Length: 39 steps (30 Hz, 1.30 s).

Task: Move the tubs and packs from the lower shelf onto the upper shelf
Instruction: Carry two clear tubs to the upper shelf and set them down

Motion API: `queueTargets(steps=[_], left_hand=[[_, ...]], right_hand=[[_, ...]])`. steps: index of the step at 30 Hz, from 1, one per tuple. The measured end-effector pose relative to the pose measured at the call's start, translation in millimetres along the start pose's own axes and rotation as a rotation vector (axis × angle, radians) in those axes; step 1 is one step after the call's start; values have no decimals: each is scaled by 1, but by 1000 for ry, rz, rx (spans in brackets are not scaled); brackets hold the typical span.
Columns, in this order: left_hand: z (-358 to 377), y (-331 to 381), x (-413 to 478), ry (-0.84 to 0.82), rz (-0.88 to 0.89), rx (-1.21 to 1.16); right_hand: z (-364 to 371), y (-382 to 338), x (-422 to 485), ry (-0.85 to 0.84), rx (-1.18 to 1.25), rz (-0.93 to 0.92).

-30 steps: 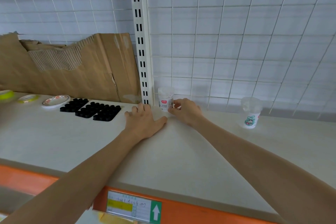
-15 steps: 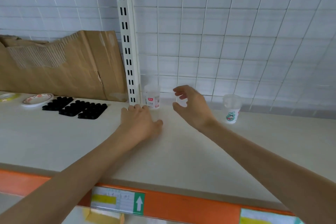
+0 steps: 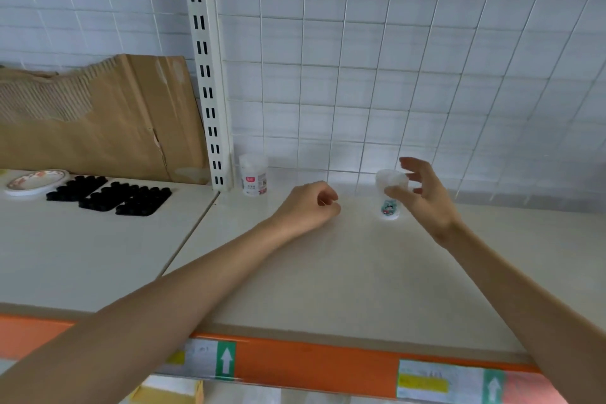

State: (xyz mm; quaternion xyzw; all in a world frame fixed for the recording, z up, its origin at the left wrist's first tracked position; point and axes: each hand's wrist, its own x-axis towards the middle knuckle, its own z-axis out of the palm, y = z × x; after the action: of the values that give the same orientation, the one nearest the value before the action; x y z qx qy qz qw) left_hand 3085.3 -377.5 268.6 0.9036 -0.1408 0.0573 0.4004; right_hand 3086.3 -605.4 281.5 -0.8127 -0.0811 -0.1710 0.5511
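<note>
The right hand (image 3: 423, 197) has left the red-label tub (image 3: 253, 179) and is now reaching around the cartoon tub (image 3: 390, 203) further right. The left hand (image 3: 311, 207), flat half a second ago, is now curling its fingers in.

The right hand is cupping the cartoon tub from the right. Its fingers are spreading apart behind and above the rim, and its thumb is lying across the tub's front. Motion blur is hiding whether the fingers are pressing on the tub or only surrounding it, so I cannot tell if it is gripped. The tub is standing upright on the shelf (image 3: 328, 272), near the wire grid (image 3: 393, 75) at the back.

The left hand is resting on the shelf between the two tubs, touching neither. Its fingers are tucking together into a loose fist and holding nothing.

The red-label tub is standing upright at the back of the shelf, just beside the slotted post (image 3: 206, 75) and well apart from both hands.

Left of the post, black trays (image 3: 111, 197) are lying flat, with a plate (image 3: 36, 180) just beside them. Torn cardboard (image 3: 98, 115) is leaning against the back behind them. An orange strip (image 3: 311, 361) is running along the shelf's front edge, carrying labels with white arrows (image 3: 226, 361).
</note>
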Motion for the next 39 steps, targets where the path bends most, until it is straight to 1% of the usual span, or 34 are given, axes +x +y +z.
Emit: queueTargets(steps=[4, 6, 8, 14, 16, 20, 24, 28, 32, 35, 39], left_hand=[[5, -12, -8, 22, 76, -18], [5, -13, -8, 39, 89, -42], [6, -13, -6, 43, 101, -42], [4, -10, -6, 26, 93, -79], [0, -5, -7, 38, 87, -124], [-7, 9, -11, 36, 51, -277], [-7, 10, -9, 48, 81, -254], [-5, 5, -5, 57, 99, -236], [-9, 1, -2, 91, 108, -277], [-13, 0, -2, 49, 106, -335], [-12, -2, -3, 2, 122, -359]], right_hand=[[2, 14, 4, -151, -9, 151], [2, 22, 3, -227, -81, 148], [2, 25, 3, -254, -122, 107], [14, 3, -6, -178, -200, 27], [20, -5, -11, -154, -221, 3], [33, -11, -18, -141, -194, -16], [41, -11, -24, -152, -160, -9], [42, -10, -26, -185, -122, -15], [38, -9, -22, -283, -42, -33], [29, -8, -19, -343, 1, -36], [26, -7, -18, -353, 5, -29]])
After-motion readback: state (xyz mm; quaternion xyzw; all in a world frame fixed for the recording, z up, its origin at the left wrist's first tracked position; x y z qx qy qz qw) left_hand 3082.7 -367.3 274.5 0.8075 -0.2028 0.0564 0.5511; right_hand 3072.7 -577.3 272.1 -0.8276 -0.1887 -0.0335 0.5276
